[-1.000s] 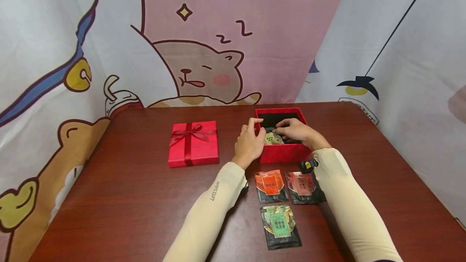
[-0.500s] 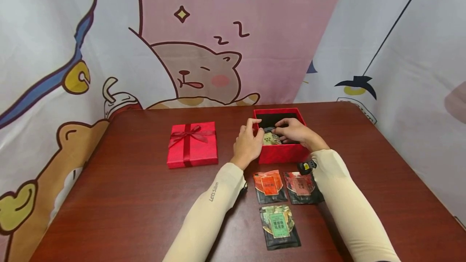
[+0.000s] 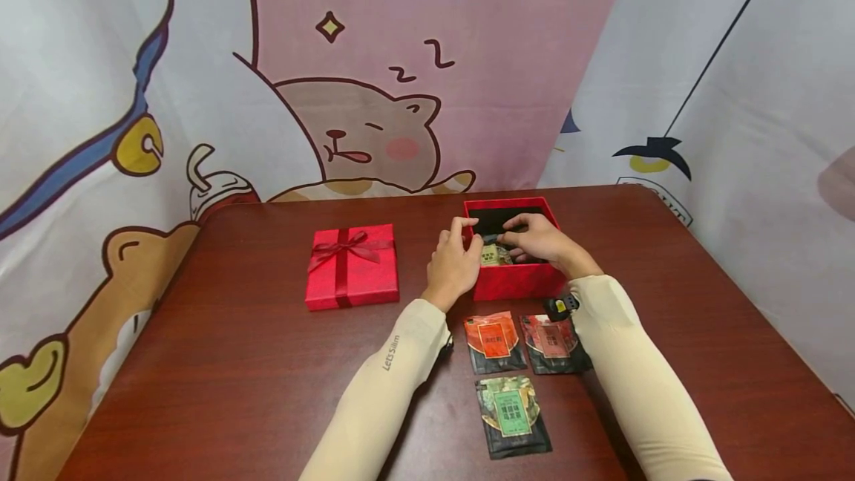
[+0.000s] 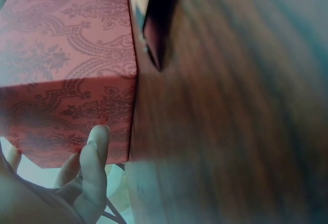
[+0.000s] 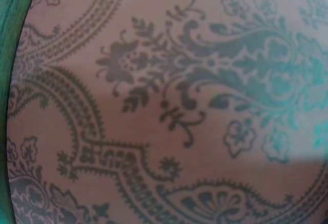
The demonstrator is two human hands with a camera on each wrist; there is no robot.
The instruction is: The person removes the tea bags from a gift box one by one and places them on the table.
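1 table [image 3: 234, 384]; on it 1 open red box [image 3: 517, 284], 1 ribboned lid [image 3: 370, 282]; left hand [image 3: 454, 262], fingers apart, touching box's left side; right hand [image 3: 544, 240] inside box at 1 packet [image 3: 493, 254], pinch cannot be told; 3 flat packets [image 3: 513, 416] in front, print unread; left sleeve [image 3: 377, 381] lettering [image 3: 390, 353] begins "Lets"

Left sleeve [image 3: 377, 388]: dark lettering, "Lets Silim". Backdrop [image 3: 508, 95]: two letters "Z", one larger. Green-labelled packet [image 3: 513, 416]: Chinese characters, two rows. Orange packet [image 3: 496, 343], red packet [image 3: 554, 344], packet inside red box [image 3: 495, 254]: Chinese characters, too small for sure reading.
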